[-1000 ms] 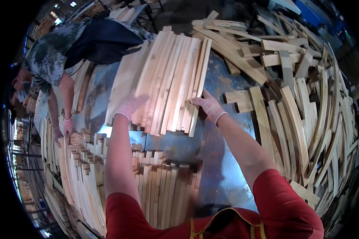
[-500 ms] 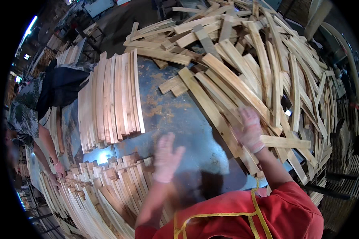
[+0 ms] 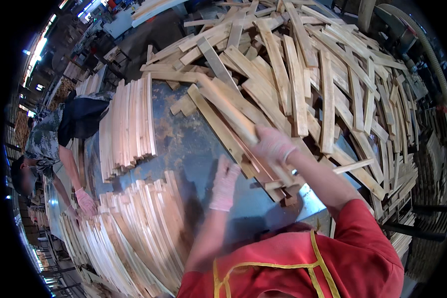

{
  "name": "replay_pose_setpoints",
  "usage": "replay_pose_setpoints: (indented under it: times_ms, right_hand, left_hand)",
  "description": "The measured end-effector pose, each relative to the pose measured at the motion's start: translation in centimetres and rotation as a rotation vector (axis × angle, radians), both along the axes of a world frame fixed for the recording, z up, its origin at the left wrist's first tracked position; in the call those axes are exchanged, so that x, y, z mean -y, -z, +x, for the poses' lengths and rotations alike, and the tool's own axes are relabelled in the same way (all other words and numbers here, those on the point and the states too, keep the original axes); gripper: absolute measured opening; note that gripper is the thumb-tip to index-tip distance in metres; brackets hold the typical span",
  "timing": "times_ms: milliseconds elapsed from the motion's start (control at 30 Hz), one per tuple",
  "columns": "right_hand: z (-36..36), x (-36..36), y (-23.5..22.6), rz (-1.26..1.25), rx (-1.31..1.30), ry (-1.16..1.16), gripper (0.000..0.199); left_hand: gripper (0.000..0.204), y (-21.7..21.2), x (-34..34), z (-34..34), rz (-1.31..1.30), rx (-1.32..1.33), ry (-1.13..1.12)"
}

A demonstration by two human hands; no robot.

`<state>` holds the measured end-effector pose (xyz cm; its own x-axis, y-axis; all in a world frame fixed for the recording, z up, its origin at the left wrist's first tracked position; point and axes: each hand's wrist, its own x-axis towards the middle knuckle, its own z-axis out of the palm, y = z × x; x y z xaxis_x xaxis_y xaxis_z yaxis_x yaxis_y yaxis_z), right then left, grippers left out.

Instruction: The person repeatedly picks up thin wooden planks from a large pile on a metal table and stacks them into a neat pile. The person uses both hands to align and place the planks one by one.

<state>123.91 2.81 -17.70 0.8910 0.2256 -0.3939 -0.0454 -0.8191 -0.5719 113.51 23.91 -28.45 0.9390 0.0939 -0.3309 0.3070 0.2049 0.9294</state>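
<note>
My right hand [image 3: 273,145], in a pale pinkish glove, is closed round a wooden slat [image 3: 222,103] at the near left side of a loose heap. The slat is smeared by motion. Just left of it, my left hand [image 3: 225,185], gloved alike, hovers over the metal table [image 3: 181,134], fingers stretched and nothing in them. Beside its fingertips lies another long slat [image 3: 216,131], slanting toward me. Under my right hand the near ends of several slats overlap, partly hidden.
A big jumbled heap of slats [image 3: 328,99] covers the table's right and far side. Aligned slats [image 3: 129,124] stand in a row at left, with a second row [image 3: 144,213] nearer me. A co-worker's gloved hand [image 3: 86,201] touches the nearer row's left end.
My right hand has moved left and closed on a slat, which has shifted. My left hand has come rightward, closer to the slats. The whole view has also shifted a little.
</note>
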Motion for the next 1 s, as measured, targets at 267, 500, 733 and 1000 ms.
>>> replay_pose_setpoints:
  times_ms: [267, 500, 733, 1000]
  right_hand:
    - [-1.0, 2.8, -0.5, -0.073, 0.703, 0.137, 0.06]
    - [2.3, 10.6, 4.3, -0.246, 0.481, 0.525, 0.057]
    - [-19.9, -3.4, 8.9, 0.526, 0.158, 0.416, 0.078]
    - [-30.2, -6.1, 6.4, 0.285, 0.113, -0.31, 0.069]
  left_hand:
    - [0.053, -3.6, -4.5, -4.9, 0.29, -0.261, -0.224]
    - [0.066, 2.1, -15.0, -17.5, 2.01, -0.034, 0.056]
    - [0.064, -3.4, -12.4, -16.6, 1.37, -0.117, 0.265]
    - [0.081, 1.0, -11.5, -18.4, 1.683, -0.006, 0.27]
